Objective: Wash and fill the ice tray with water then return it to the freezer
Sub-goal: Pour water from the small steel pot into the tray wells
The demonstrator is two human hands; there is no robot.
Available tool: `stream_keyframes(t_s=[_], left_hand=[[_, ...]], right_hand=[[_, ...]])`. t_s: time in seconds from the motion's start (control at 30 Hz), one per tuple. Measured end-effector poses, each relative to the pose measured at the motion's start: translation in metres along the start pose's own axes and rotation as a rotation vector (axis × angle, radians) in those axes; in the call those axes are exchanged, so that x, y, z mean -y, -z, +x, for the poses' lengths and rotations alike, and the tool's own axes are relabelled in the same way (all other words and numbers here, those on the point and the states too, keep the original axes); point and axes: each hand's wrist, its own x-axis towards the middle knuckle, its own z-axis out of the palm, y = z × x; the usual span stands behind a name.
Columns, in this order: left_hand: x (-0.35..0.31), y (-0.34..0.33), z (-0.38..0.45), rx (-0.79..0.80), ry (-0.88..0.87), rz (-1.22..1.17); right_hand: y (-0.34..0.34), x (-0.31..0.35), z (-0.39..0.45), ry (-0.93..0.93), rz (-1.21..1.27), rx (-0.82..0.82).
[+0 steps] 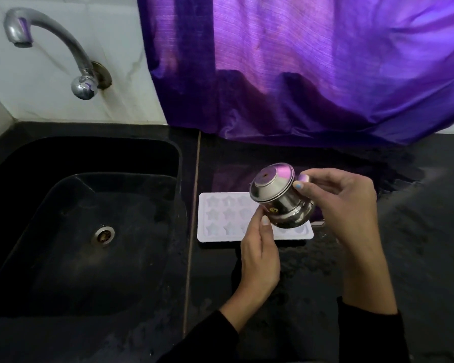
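On the black counter (377,271) beside the dark sink (89,158), white star-celled plastic ice tray (220,218) laid flat, long axis left-right, partly hidden by tilted steel pot (280,200) gripped by left hand (260,260) and right hand (346,205), purple curtain (312,61) behind.

ice tray (222,218) | white, star-shaped cavities | lies flat on black counter (404,244), just right of sink (63,231) | right part hidden

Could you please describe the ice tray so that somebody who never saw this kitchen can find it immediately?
Start at the black sink under the metal tap; on the dark counter just to its right lies the ice tray. It is a flat white rectangle with star-shaped cavities, partly hidden by the tilted steel cup that both hands hold above it. It is the only pale object on the counter.
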Motion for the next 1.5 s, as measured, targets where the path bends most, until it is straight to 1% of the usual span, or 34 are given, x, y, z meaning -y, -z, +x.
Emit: stream_keyframes(t_s=[0.1,0.23,0.5,0.93,1.27,1.5], left_hand=[[0.002,-0.014,-0.006,0.052,-0.015,0.027],[0.006,-0.032,-0.015,0.119,-0.014,0.067],[0.014,-0.063,-0.026,0.245,0.079,0.052],[0.023,-0.080,-0.030,0.300,0.171,0.071],[0.028,-0.087,-0.030,0.354,0.177,0.071],[0.026,-0.087,-0.030,0.349,0.173,0.059]], right_hand=[[0.019,-0.009,-0.003,-0.035,0.057,-0.061],[0.042,-0.018,-0.007,-0.069,0.049,-0.131],[0.074,-0.026,-0.010,-0.106,-0.118,-0.171],[0.075,-0.033,-0.005,-0.171,-0.416,-0.143],[0.077,-0.036,-0.006,-0.173,-0.489,-0.168],[0.078,-0.036,-0.007,-0.159,-0.499,-0.170]])
